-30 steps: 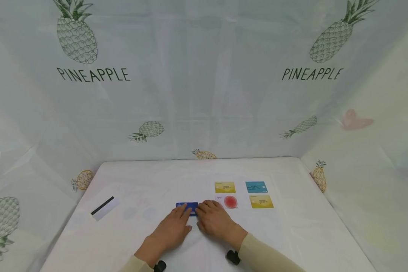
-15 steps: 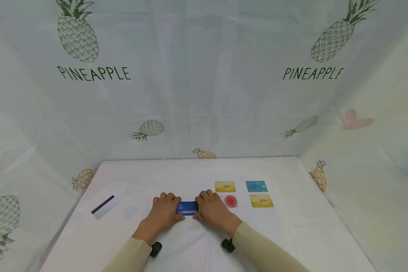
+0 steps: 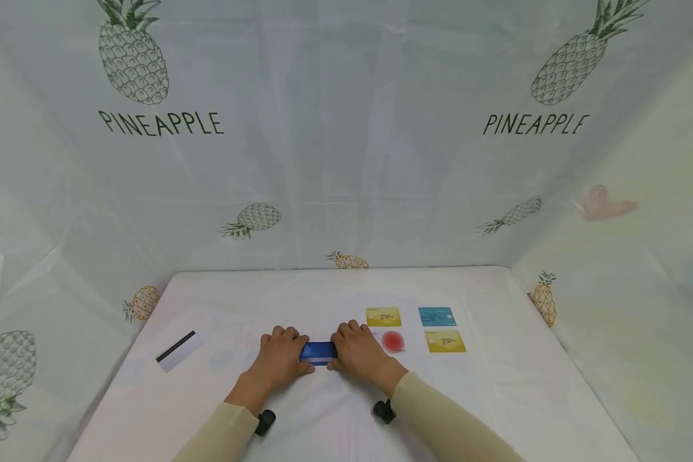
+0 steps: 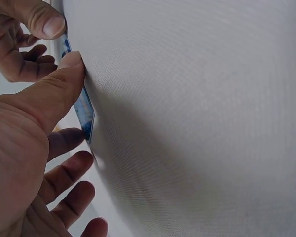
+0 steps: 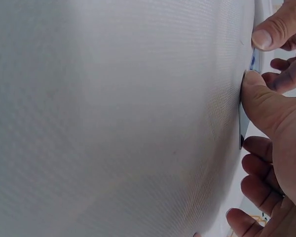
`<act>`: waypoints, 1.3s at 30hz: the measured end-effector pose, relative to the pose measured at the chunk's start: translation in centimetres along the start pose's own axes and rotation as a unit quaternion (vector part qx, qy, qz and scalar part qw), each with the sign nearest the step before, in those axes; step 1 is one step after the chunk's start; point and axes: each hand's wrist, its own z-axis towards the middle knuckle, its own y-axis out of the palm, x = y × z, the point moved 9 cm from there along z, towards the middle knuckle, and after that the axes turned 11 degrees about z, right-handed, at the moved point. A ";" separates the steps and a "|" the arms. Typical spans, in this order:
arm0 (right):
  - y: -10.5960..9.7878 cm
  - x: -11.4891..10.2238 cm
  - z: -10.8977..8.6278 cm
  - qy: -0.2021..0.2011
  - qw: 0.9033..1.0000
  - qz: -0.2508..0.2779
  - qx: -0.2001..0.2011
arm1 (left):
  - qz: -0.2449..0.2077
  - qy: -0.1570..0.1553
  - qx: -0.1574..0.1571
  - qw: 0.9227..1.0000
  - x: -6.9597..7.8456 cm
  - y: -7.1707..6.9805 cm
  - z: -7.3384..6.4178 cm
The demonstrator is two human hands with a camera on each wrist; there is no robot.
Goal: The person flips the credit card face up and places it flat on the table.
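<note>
In the head view a blue card (image 3: pixel 318 353) with a paler stripe along its near side lies between the two hands, low over the white table. My left hand (image 3: pixel 278 359) pinches its left end, thumb on the near edge and fingers at the far side. The right end is held the same way by my right hand (image 3: pixel 359 351). The left wrist view shows the card (image 4: pixel 84 109) between thumb and index fingertip, partly covered. From the right wrist the card (image 5: pixel 243 121) appears nearly edge-on. Next to the right hand lies a pale card with a red circle (image 3: pixel 393 342), partly hidden.
A yellow card (image 3: pixel 384 316), a teal card (image 3: pixel 437 316) and another yellow card (image 3: pixel 444 341) lie to the right on the white table (image 3: pixel 508 398). A pale card with a black stripe (image 3: pixel 179 351) lies slanted at the left. Pineapple-print cloth (image 3: pixel 346 160) surrounds the table.
A second ago my left fingers lay over the blue card's face; the hand then shifted left and gripped its left end. My right hand moved slightly away from me. Little differs since half a second ago.
</note>
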 end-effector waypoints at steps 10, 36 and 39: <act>0.1 0.1 0.1 -0.001 1.000 0.010 -0.003 | 0.000 0.000 -0.005 1.000 0.1 -0.1 0.0; -0.6 -0.6 -0.9 -0.034 0.997 -0.030 0.063 | 0.065 0.040 0.064 0.995 0.6 -1.3 0.0; -0.6 -0.5 -0.9 -0.028 0.997 -0.032 0.066 | 0.066 0.034 0.072 0.995 0.5 -1.6 -0.2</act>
